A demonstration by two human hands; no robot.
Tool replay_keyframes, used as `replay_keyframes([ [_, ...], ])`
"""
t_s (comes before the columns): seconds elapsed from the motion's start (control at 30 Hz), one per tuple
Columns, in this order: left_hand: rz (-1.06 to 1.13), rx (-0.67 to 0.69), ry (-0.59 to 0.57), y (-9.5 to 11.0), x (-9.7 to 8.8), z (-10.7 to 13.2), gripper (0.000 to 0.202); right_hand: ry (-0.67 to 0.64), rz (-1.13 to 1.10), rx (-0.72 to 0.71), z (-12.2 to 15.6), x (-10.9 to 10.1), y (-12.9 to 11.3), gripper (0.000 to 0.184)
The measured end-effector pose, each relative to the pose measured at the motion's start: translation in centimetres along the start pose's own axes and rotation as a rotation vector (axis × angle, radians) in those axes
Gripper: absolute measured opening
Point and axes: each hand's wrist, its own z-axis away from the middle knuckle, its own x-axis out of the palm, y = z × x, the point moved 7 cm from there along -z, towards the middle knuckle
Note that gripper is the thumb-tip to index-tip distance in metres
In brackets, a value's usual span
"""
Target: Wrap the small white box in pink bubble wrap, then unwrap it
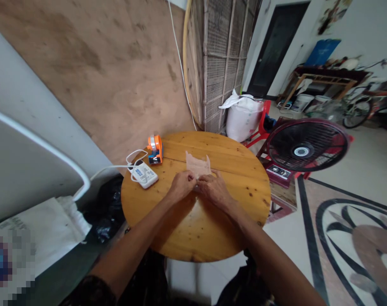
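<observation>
A thin, crinkled pale pink sheet (pixel 198 165) lies on the round wooden table (pixel 193 238), its far edge uneven. Whether it is paper or plastic film I cannot tell. At its near left side, my left hand (pixel 183 185) is closed, thumb and fingers pinching the edge. My right hand (pixel 215 189) bends over the near right side with its fingers closed on the sheet. The fingertips of both hands almost meet and hide the sheet's near edge.
An orange tape dispenser (pixel 155 148) and a white power strip (pixel 144 175) with a looped cable stand on the table's left. A dark red fan (pixel 301 151) is close on the right. Behind stands a white sack (pixel 244 119); a brown board (pixel 117 76) leans at the left.
</observation>
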Motion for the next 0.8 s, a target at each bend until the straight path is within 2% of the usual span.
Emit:
replay_keyframes([
  [0.2,-0.042,0.073,-0.07,0.6,-0.3,0.2,0.014,0.0,-0.022,0.024,0.0,-0.2,0.0,0.017],
  [0.33,0.022,0.036,-0.271,1.0,-0.5,0.2,0.02,0.014,-0.076,0.048,0.0,-0.1,0.3,0.014],
  [0.43,0.005,0.107,-0.345,1.8,-0.6,0.2,0.021,0.008,-0.098,0.063,0.0,0.0,0.6,0.01],
  [0.53,-0.153,0.253,-0.334,2.6,-0.7,0.3,0.021,0.018,-0.105,0.068,-0.1,-0.3,0.7,0.008],
  [0.63,-0.259,0.354,-0.263,2.4,-0.8,0.6,0.02,0.013,-0.103,0.064,-0.2,-0.6,0.5,0.009],
  [0.8,-0.112,0.497,-0.103,1.8,-1.2,1.7,0.016,-0.005,-0.093,0.058,-0.4,-0.8,0.3,0.008],
])
